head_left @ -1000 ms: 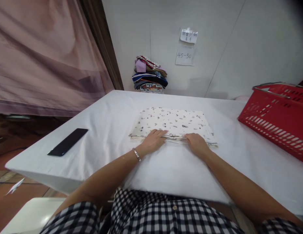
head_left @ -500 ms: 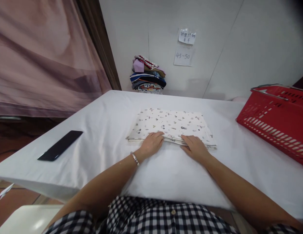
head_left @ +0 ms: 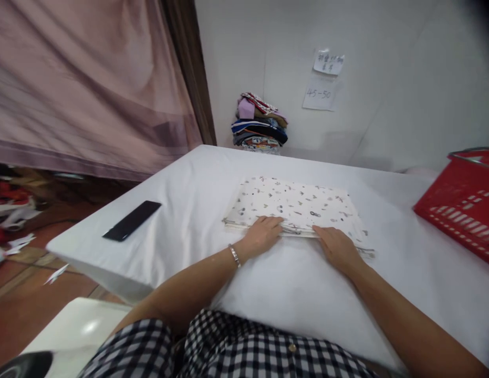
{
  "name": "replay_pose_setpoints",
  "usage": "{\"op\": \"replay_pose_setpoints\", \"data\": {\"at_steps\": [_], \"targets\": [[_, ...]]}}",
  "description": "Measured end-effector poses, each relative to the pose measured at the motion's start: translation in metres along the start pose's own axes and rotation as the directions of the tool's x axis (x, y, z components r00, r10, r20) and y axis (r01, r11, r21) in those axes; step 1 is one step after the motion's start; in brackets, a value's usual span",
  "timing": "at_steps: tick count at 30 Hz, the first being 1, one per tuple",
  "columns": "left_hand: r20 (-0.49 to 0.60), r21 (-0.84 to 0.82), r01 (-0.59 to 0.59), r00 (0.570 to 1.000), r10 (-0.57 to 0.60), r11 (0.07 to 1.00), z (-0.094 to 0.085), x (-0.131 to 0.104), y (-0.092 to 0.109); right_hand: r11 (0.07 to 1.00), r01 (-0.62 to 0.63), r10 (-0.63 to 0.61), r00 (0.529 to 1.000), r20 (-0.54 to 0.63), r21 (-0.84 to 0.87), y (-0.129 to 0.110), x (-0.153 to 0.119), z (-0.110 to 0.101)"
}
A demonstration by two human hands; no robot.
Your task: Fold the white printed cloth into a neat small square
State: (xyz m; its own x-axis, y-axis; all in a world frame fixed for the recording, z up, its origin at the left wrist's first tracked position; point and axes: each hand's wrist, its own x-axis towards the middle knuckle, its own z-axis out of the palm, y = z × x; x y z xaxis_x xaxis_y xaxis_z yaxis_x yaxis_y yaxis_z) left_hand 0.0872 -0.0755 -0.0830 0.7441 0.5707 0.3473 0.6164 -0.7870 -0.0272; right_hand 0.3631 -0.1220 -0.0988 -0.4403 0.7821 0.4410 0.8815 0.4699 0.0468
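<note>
A white cloth with small printed figures (head_left: 291,202) lies folded in layers on the white-covered table (head_left: 181,184). My left hand (head_left: 262,236) has its fingers on the near folded edge, left of the middle, with the thumb side hidden. My right hand (head_left: 339,249) touches the same edge further right, its fingers over the border. Both hands appear closed on the cloth's layers, with a short stretch of edge showing between them. A bracelet is on my left wrist.
A black flat object (head_left: 133,220) lies on the table's left side. A red basket (head_left: 460,205) stands at the right. Folded clothes (head_left: 260,126) are piled beyond the far edge, near papers on the wall (head_left: 319,94). A white stool (head_left: 76,325) is at lower left.
The view has turned left, so the table and its things appear further right. Both hands remain at the cloth's near edge.
</note>
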Motion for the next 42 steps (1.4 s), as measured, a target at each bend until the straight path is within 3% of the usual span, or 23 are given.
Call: {"op": "replay_pose_setpoints", "data": {"at_steps": [4, 9, 18, 24, 29, 37, 42], "targets": [[0.011, 0.109, 0.036, 0.999, -0.038, 0.993, 0.003, 0.004, 0.006, 1.000, 0.024, -0.024, 0.999, -0.044, 0.002, 0.003, -0.001, 0.006], [-0.031, 0.085, 0.029, 0.999, -0.027, 0.996, 0.002, 0.002, 0.005, 0.997, 0.073, -0.073, 0.997, 0.005, -0.012, 0.002, -0.001, 0.006], [0.035, 0.085, 0.014, 0.999, -0.017, 0.996, 0.004, -0.005, 0.001, 0.983, -0.004, 0.008, 1.000, 0.024, -0.185, -0.007, 0.004, 0.003], [0.037, 0.049, 0.018, 0.999, -0.020, 0.999, -0.001, -0.008, -0.002, 0.958, -0.040, 0.058, 0.997, 0.055, -0.285, 0.025, -0.020, -0.005], [0.014, 0.031, 0.050, 0.999, -0.051, 0.998, 0.000, -0.011, -0.005, 0.952, -0.095, 0.099, 0.995, 0.000, -0.292, 0.054, -0.047, -0.013], [-0.073, 0.023, 0.143, 0.987, -0.141, 0.989, 0.004, -0.020, -0.020, 0.969, -0.118, 0.113, 0.993, -0.037, -0.215, 0.062, -0.060, -0.009], [-0.160, 0.026, 0.139, 0.978, -0.133, 0.990, 0.008, -0.032, -0.032, 0.975, -0.094, 0.085, 0.995, -0.049, -0.203, 0.066, -0.064, -0.011]]}}
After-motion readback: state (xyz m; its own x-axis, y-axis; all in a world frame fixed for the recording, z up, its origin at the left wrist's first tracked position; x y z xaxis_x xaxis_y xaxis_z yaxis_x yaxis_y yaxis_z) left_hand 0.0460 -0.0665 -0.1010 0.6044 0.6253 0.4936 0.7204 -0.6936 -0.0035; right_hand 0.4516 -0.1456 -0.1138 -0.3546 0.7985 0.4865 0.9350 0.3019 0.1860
